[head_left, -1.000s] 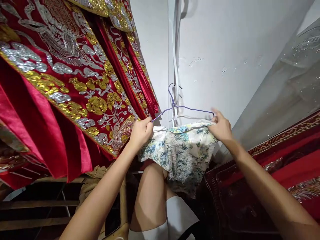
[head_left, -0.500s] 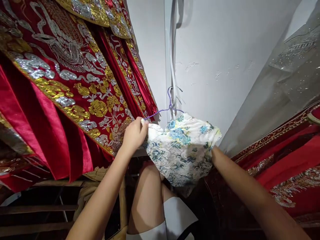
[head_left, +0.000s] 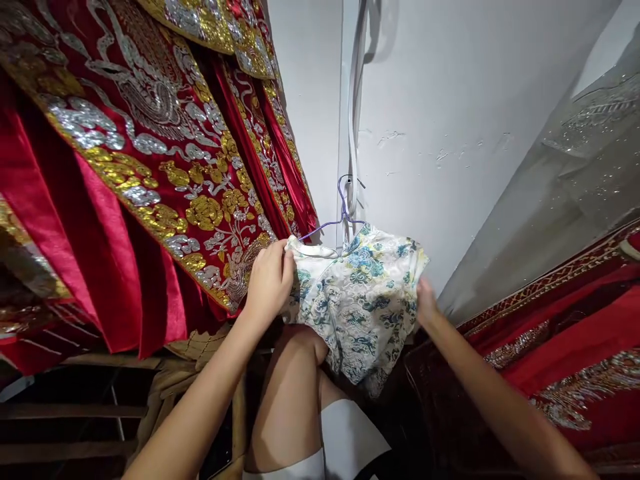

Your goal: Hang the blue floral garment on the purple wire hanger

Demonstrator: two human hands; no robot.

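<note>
L hand (head_left: 270, 279) is pinching floral top (head_left: 360, 300) nr. neckline (head_left: 320, 251); R hand (head_left: 426, 303) is sitting at sleeve (head_left: 418, 263), grip unclear. Top is now covering R end of purple hanger (head_left: 344, 213), bare earlier; R side seemingly fitting OK.

On my feed, L side: red embroidered cloth (head_left: 205, 212), gold + silver sequin motifs, hung at an angle; satin folds (head_left: 120, 293) below its edge. Ctr bkgd: white wall (head_left: 450, 87) w/ small chipped marks; white strip (head_left: 354, 127) runs approx. vert. along it. R side: I see sheer grey covering (head_left: 575, 173) w/ sparkles; red fabric (head_left: 600, 320) below, w/ silvery trim. Lower L: wooden slats (head_left: 75, 410).
</note>
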